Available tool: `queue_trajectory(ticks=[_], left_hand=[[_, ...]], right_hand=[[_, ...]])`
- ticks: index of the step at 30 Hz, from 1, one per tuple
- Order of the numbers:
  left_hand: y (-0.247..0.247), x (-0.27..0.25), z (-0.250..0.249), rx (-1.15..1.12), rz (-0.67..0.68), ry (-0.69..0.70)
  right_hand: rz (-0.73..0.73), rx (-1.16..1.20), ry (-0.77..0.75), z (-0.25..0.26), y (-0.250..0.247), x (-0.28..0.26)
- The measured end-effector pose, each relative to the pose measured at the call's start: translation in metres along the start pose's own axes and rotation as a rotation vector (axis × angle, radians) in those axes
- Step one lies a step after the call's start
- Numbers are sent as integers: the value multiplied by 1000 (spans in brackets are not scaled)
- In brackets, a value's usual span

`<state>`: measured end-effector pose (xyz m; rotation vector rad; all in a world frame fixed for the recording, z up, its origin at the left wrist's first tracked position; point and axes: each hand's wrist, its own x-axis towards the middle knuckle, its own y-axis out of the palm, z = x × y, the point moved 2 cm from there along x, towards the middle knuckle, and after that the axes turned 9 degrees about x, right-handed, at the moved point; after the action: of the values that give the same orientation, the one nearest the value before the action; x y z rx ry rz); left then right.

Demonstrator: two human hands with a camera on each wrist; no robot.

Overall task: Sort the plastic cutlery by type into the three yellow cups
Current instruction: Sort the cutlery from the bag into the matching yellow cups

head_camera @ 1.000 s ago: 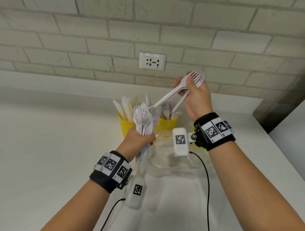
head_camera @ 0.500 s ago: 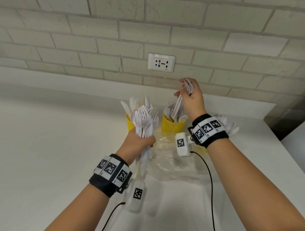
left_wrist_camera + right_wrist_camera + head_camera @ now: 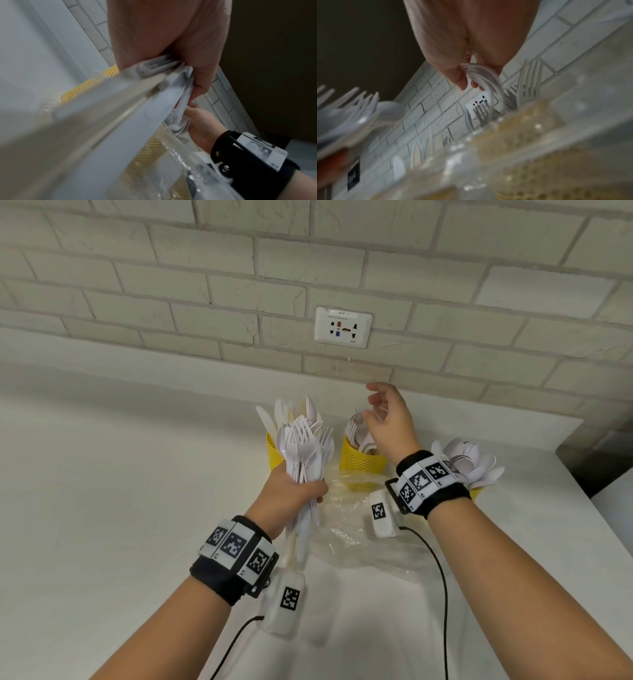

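Note:
My left hand (image 3: 291, 494) grips a thick upright bundle of white plastic forks (image 3: 301, 460) by the handles; the left wrist view shows those handles (image 3: 120, 108) blurred and close. My right hand (image 3: 380, 412) hovers over the middle yellow cup (image 3: 359, 463), which holds forks, and its fingers are loosened. In the right wrist view, blurred fork heads (image 3: 488, 81) sit just at the fingertips (image 3: 462, 83), dropping toward the cup. The left yellow cup (image 3: 272, 453) holds knives. The right yellow cup (image 3: 476, 494) holds spoons (image 3: 469, 460) and is mostly hidden behind my right wrist.
A crumpled clear plastic bag (image 3: 356, 532) lies on the white counter (image 3: 102, 508) in front of the cups. A brick wall with a power outlet (image 3: 343, 327) stands close behind. The counter ends at the right (image 3: 579, 474). Camera cables trail from both wrists.
My right hand carried two forks down into the middle cup and its fingers have opened off them. The left hand keeps its bundle, hardly moved.

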<state>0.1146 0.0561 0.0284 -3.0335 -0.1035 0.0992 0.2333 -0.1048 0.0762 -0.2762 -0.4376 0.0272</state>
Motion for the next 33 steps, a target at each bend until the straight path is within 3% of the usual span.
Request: queue_trajectory(ticks=[3,5,6,8,10,11,14,17,19,23,27,29,33], left_hand=[[2,0,0,-18,16,-2],[3,-1,-1,-27,38,7],[3,-1,-2,-36,53,15],[3,-2,-4,-56,84,35],[3,-4,-6,-74,113,52],[4,-4,-7,-86,126,56],[7,-7,-10,-134,170,54],[9,-8,-12,-113,220,60],[11,-9,-12,-92,242,56],[8,-10,-13,-38,215,54],[3,-8,-12,15,154,48],[2,-6,-11,27,124,30],[6,-5,-10,58,104,38]], right_hand=[[139,-442,-119,-10,0,-1],[308,-728,-23,-18,0,-4],[332,-742,16,-18,0,-6],[237,-571,-24,-3,-2,-8],[82,-282,-125,20,-3,-12],[71,-131,-126,31,-3,-14],[253,184,118,54,2,-22],[359,265,318,56,9,-25],[393,345,373,56,14,-27],[289,535,334,63,12,-25],[77,635,268,74,-5,-18],[-43,658,162,81,-23,-13],[-247,478,-76,89,-76,-10]])
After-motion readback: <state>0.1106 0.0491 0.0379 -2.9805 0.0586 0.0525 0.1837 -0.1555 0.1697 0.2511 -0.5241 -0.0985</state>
